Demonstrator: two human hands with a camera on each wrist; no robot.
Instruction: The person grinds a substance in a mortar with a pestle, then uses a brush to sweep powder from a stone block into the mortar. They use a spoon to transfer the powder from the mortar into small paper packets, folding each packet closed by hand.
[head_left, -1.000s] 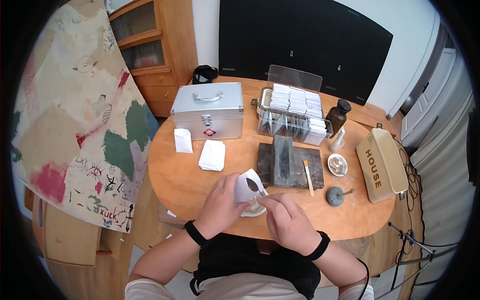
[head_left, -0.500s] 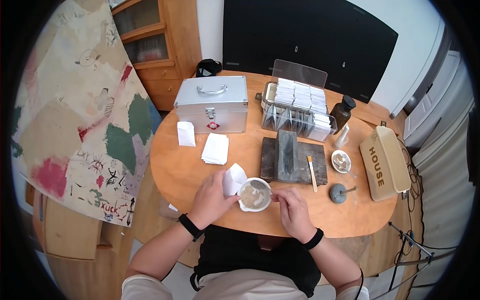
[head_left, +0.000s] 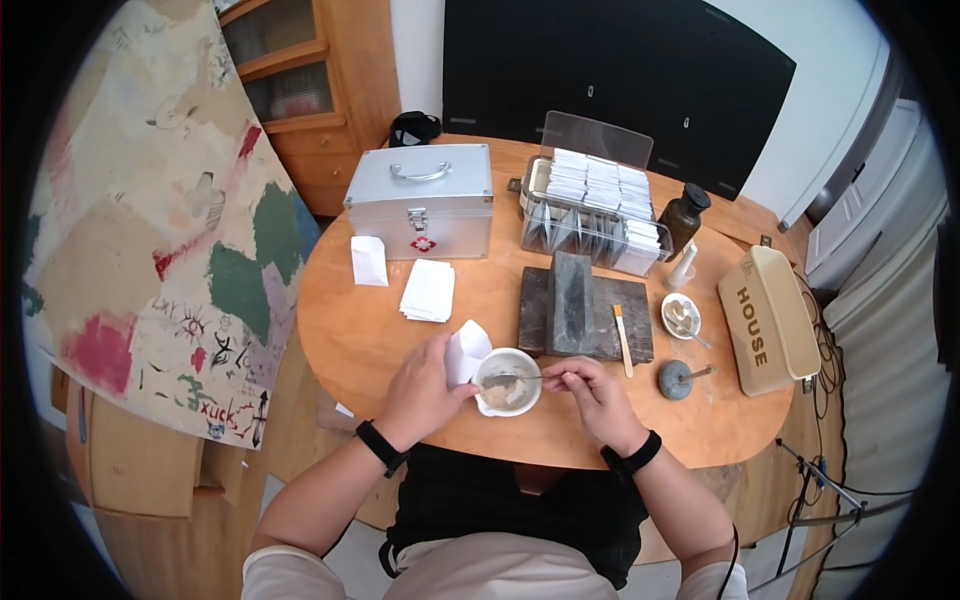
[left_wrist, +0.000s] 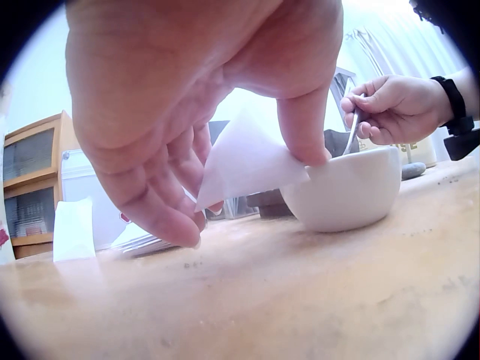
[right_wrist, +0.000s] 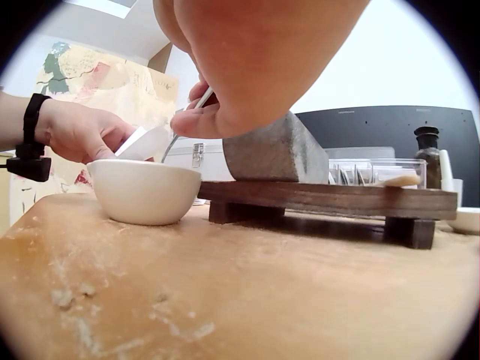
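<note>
My left hand [head_left: 418,394] holds a white paper packet [head_left: 466,350] at the left side of a small white bowl [right_wrist: 146,196]. Its thumb touches the bowl's rim, as the left wrist view shows. Pale brownish powder [head_left: 508,394] covers part of the bowl's bottom. With thumb and fingers, my right hand [head_left: 598,402] pinches the thin handle of a metal spoon [head_left: 537,377], whose head is down inside the bowl. The bowl stands on the wooden table in front of me.
Behind the bowl, a grey stone block [head_left: 572,305] and a brush [head_left: 623,340] lie on a dark wooden stand [head_left: 535,308]. Paper packets [head_left: 428,291], a silver case [head_left: 455,215] and a packet-filled box [head_left: 640,262] stand farther back. At right are a small dish [head_left: 691,330] and a beige bin [head_left: 755,305].
The packet was over the bowl with the spoon at its mouth. Since then my left hand has lowered it to the bowl's left, and the spoon has gone down into the bowl.
</note>
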